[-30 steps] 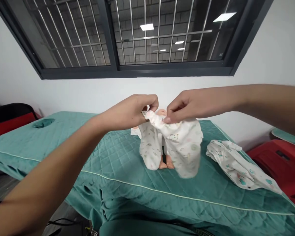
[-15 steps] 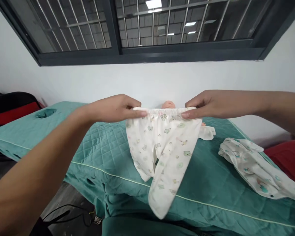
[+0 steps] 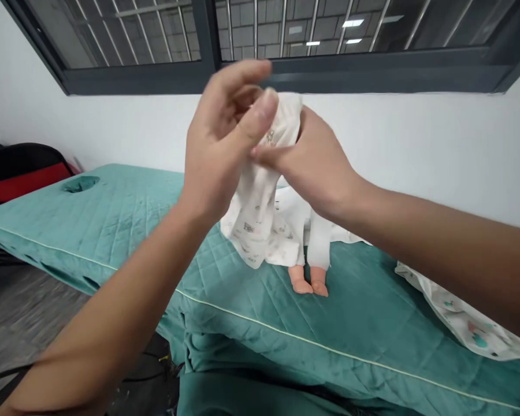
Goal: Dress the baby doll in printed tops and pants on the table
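White baby trousers (image 3: 253, 222) with small printed animals hang bunched in front of me, their legs drooping over the bed. My right hand (image 3: 323, 159) grips the gathered upper part, thumb pointing left. Against the same cloth, my left hand (image 3: 216, 144) is curled, with thumb and index finger raised; its inner fingers are partly hidden and slightly blurred. Behind the trousers lies a baby doll in white clothing (image 3: 318, 240), its bare feet (image 3: 302, 282) pointing towards me. Its upper body is hidden by my hands and the trousers.
The doll lies on a bed with a green quilted cover (image 3: 364, 335), which has a face hole (image 3: 81, 184) at the left. A printed white garment (image 3: 472, 323) lies at the right, partly under my forearm. A black and red chair (image 3: 26, 176) stands far left, beside the wall.
My hands have come together and risen, bunching the trousers that were stretched wide by the waistband. The doll's legs and feet have come into view behind them.
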Motion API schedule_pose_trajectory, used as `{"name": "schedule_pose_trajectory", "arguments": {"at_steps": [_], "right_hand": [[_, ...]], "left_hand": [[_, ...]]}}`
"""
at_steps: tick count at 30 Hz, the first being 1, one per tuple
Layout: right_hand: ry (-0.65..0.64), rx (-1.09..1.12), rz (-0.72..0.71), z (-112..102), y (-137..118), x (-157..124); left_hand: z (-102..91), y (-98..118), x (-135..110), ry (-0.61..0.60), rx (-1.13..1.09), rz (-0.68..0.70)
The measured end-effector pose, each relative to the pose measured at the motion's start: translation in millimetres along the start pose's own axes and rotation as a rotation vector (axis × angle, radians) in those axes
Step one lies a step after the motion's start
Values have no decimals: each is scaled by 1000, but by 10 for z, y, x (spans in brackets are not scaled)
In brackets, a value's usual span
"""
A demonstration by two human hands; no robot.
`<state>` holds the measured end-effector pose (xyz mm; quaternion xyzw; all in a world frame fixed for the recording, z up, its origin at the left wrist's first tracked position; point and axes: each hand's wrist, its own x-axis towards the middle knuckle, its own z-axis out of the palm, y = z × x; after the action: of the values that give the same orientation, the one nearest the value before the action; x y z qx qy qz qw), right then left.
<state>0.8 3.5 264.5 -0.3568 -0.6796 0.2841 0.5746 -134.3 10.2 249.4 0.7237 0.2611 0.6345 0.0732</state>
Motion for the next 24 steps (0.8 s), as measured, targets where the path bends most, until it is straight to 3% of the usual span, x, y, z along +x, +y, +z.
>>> {"name": "schedule_pose_trajectory", "arguments": {"at_steps": [2, 6, 8, 10, 12, 16, 18, 21, 24], "right_hand": [[31, 34, 0, 27, 73, 148], [129, 14, 130, -13, 441, 350], [125, -182, 211, -81, 770, 352], [-53, -392, 286, -200, 1149, 302], [-135, -574, 320, -370, 1509, 237], [-139, -913, 267, -783, 2014, 179], [-117, -1005, 339, -976, 2179, 191], [-103, -1022, 445, -1211, 2406, 237], [-90, -970, 536, -1372, 2651, 336]], "left_hand": [[19, -71, -131, -8, 55, -66], [27, -225, -459, -342, 242, -436], [36, -268, -612, -385, 245, -457], [79, -331, -745, -354, 255, -484], [178, -463, -872, -377, 251, -619], [514, -861, -1139, -441, 248, -922], [691, -983, -1251, -353, 302, -823], [922, -974, -1337, -282, 220, -603], [1143, -907, -1343, -384, 44, -731]]}}
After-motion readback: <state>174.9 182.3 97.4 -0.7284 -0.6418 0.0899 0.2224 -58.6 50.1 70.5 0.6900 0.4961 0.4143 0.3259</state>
